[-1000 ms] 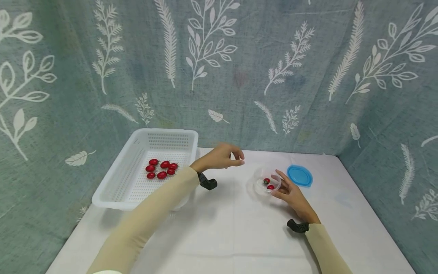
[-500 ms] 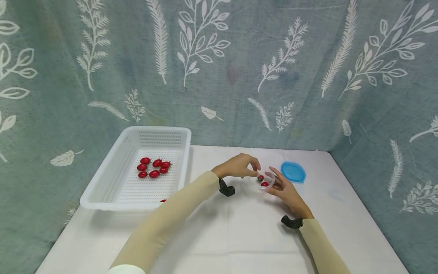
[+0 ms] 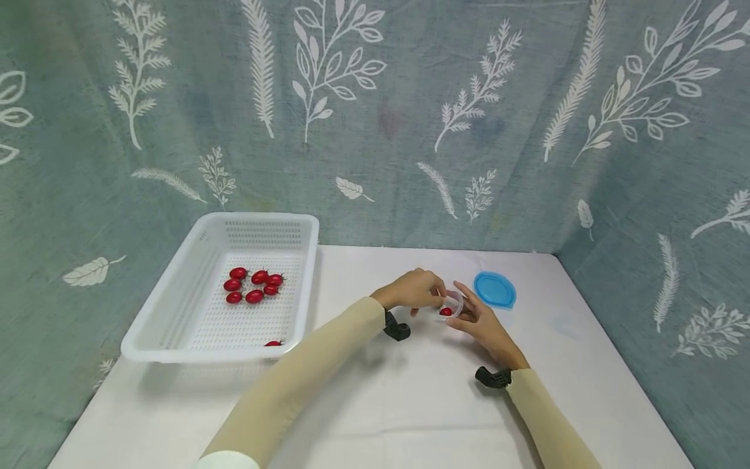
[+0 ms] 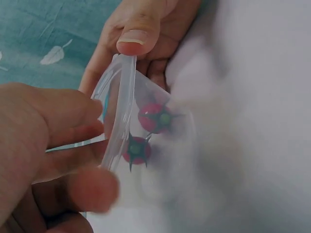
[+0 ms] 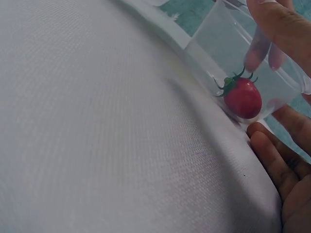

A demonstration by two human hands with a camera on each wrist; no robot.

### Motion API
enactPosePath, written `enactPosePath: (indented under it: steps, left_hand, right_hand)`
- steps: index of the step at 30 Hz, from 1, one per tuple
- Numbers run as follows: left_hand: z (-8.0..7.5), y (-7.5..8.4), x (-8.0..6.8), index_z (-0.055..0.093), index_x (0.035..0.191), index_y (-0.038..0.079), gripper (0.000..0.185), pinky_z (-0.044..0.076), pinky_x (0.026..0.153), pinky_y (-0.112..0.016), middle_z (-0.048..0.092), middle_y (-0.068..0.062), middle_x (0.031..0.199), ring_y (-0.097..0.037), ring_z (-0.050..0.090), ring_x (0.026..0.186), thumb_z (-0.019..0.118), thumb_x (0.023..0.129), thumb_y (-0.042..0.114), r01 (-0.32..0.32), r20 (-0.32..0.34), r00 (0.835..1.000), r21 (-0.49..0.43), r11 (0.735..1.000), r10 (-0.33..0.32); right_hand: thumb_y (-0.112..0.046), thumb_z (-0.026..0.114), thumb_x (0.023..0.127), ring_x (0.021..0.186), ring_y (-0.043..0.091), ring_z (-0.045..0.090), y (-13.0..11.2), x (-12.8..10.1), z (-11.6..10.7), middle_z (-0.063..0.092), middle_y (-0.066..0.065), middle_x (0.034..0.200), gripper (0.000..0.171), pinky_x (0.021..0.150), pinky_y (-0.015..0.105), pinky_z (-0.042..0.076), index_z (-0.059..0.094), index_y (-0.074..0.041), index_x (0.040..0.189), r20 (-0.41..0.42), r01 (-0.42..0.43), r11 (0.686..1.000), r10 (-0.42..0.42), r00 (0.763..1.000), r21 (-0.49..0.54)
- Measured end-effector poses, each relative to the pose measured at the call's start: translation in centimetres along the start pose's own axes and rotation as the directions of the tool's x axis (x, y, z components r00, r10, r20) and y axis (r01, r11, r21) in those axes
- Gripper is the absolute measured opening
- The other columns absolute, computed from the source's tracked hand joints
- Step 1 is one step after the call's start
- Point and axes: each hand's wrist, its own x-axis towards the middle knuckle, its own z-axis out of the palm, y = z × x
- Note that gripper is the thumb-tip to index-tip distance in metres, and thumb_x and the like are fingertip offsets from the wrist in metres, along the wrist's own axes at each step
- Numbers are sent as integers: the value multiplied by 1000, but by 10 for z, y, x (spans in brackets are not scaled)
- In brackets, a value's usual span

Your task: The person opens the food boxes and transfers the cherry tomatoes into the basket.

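Note:
In the head view my right hand (image 3: 480, 326) grips a small clear plastic cup (image 3: 456, 301). Its thumb lies over the cup's rim in the left wrist view. My left hand (image 3: 417, 290) is at the cup's mouth, fingers bent toward the opening. Up close, the left thumb stands apart from the fingers, with nothing visible between them. Two cherry tomatoes (image 4: 154, 118) with green stems show through the cup wall in the left wrist view. The right wrist view shows one cherry tomato (image 5: 243, 97) low in the cup, with fingertips just above it.
A white perforated basket (image 3: 218, 355) with several cherry tomatoes (image 3: 254, 297) stands at the left. The blue lid (image 3: 495, 289) lies behind the right hand on the white-covered table (image 3: 433, 397). A patterned grey-green curtain (image 3: 381, 208) hangs along the back and sides.
My left hand has moved right, from beside the basket to the cup's mouth. The right hand keeps holding the cup. The head view has shifted a little to the right.

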Motion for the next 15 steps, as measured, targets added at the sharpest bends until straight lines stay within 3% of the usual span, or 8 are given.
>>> enactPosePath:
  steps: [3, 8, 10, 15]
  left_hand:
    - [0, 3, 4, 74, 121, 7, 25, 53, 49, -25, 76, -1, 103, -16, 60, 40, 63, 102, 19, 12, 34, 999, 62, 998, -14]
    - [1, 9, 8, 77, 118, 13, 22, 49, 45, -24, 75, 1, 105, -13, 56, 40, 66, 101, 22, 62, 77, 994, 158, 986, -75]
    - [3, 10, 10, 78, 116, 15, 21, 48, 46, -24, 75, 3, 104, -12, 56, 43, 67, 101, 25, 54, 88, 993, 201, 978, -73]
    - [3, 13, 11, 81, 110, 21, 19, 42, 51, -23, 72, 13, 84, -8, 55, 52, 69, 100, 31, 4, 103, 994, 276, 961, -33]
  right_hand:
    - [-22, 82, 91, 112, 29, 63, 0, -1, -1, 43, 14, 158, 94, 89, 30, 54, 24, -30, 165, -4, 13, 1000, -13, 1000, -8]
    - [-25, 83, 90, 119, 30, 61, 0, -3, -1, 46, 11, 156, 91, 94, 31, 52, 28, -40, 162, -16, -7, 1000, 7, 1000, -23]
    - [-25, 82, 91, 120, 31, 61, 1, -3, 0, 45, 12, 157, 91, 95, 31, 52, 28, -39, 162, -17, -9, 1000, 9, 1000, -26]
    - [-22, 81, 92, 117, 33, 61, 1, -2, 0, 44, 14, 157, 92, 92, 31, 53, 25, -32, 164, -10, 1, 1000, -1, 1000, -20]
